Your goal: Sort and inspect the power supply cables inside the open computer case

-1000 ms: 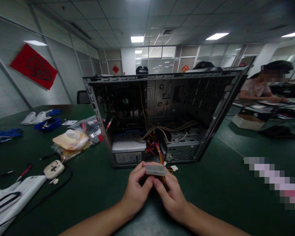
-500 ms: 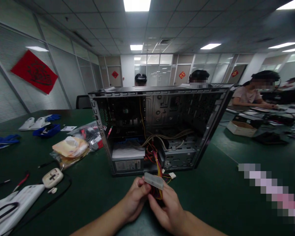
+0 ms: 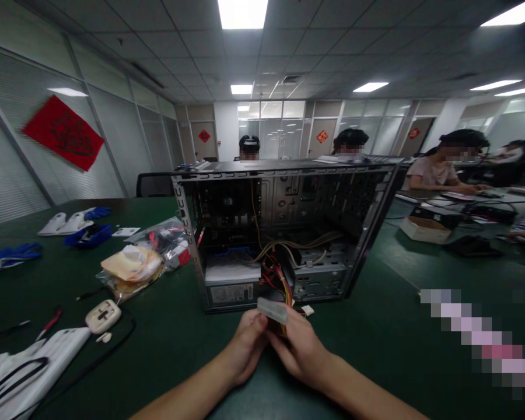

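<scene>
An open computer case (image 3: 284, 227) stands on the green table (image 3: 166, 344) right in front of me, its side panel off. A bundle of red, yellow and black wires (image 3: 280, 274) runs out of its lower front. At the end of the bundle is a long whitish power connector (image 3: 272, 310). My left hand (image 3: 244, 344) and my right hand (image 3: 300, 347) are both closed around that connector and its wires, just in front of the case. A small white plug (image 3: 307, 310) lies on the table beside my right hand.
Left of the case lie plastic bags of parts (image 3: 135, 262), a small white device with a black cable (image 3: 102, 315), a white bag (image 3: 26, 361), and blue and white gloves (image 3: 76, 221). Several people sit at tables behind and to the right; a cardboard box (image 3: 422, 228) lies there.
The view has tilted upward and shows more ceiling. My hands have drawn closer together around the connector, which now sits tilted between them.
</scene>
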Demonstrator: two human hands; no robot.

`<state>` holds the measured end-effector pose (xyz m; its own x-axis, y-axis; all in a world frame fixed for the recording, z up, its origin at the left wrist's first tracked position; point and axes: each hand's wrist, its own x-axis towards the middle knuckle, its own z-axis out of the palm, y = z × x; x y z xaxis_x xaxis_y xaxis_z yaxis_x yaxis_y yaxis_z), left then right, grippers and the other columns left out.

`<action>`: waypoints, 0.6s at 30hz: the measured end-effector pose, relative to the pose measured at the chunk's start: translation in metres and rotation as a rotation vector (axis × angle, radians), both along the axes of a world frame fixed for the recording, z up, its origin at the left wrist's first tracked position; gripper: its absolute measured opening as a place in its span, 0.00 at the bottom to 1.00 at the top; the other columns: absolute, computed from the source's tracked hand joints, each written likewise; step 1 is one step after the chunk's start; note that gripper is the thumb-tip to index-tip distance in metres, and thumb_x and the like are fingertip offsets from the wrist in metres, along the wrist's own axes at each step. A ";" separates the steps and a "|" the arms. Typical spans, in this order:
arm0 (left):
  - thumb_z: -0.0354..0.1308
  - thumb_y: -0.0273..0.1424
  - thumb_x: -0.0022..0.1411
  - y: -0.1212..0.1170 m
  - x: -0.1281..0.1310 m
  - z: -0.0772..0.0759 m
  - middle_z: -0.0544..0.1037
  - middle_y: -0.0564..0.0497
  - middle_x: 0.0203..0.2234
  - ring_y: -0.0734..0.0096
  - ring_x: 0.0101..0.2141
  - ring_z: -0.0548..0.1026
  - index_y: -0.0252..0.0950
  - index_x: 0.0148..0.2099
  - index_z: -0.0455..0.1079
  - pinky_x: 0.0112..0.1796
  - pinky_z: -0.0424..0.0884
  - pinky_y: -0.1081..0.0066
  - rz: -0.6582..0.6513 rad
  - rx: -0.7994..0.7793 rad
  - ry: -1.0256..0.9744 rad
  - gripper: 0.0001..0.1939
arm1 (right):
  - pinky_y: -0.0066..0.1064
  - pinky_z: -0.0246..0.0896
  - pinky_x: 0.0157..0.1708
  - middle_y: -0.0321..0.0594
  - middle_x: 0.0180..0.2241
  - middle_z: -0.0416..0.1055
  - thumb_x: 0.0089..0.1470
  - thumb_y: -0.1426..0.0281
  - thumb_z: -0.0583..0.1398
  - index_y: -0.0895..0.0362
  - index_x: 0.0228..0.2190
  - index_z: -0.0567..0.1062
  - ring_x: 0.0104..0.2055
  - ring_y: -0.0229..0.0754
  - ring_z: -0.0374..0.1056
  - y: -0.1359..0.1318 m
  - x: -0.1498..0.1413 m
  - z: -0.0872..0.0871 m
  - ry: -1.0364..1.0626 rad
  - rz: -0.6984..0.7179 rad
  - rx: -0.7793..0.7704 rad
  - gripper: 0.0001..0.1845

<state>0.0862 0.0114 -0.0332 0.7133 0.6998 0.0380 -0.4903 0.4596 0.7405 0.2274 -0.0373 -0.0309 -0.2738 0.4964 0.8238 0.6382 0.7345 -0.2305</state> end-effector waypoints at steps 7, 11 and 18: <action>0.65 0.45 0.55 0.011 0.011 -0.003 0.77 0.50 0.30 0.67 0.33 0.72 0.35 0.36 0.73 0.35 0.65 0.70 0.083 -0.061 0.088 0.18 | 0.30 0.67 0.37 0.46 0.34 0.77 0.65 0.71 0.50 0.59 0.45 0.72 0.37 0.43 0.74 0.028 -0.002 0.075 -0.293 -0.238 -0.124 0.14; 0.65 0.43 0.55 0.016 0.012 0.000 0.74 0.51 0.26 0.71 0.28 0.70 0.33 0.31 0.71 0.31 0.63 0.71 0.083 -0.167 0.102 0.16 | 0.32 0.66 0.32 0.45 0.30 0.78 0.66 0.59 0.50 0.55 0.41 0.76 0.32 0.47 0.76 0.060 -0.030 0.133 -0.421 -0.537 -0.277 0.18; 0.65 0.40 0.54 0.018 0.009 -0.001 0.72 0.51 0.25 0.73 0.26 0.69 0.30 0.33 0.72 0.30 0.61 0.72 0.028 -0.147 0.128 0.16 | 0.34 0.69 0.36 0.56 0.37 0.79 0.66 0.64 0.52 0.61 0.40 0.80 0.39 0.52 0.77 0.128 -0.047 0.159 -0.458 -0.685 -0.438 0.20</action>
<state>0.0951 0.0291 -0.0343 0.6860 0.7107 -0.1560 -0.4107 0.5552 0.7233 0.1801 0.0905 0.1279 -0.0581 0.9105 0.4093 0.9973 0.0713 -0.0170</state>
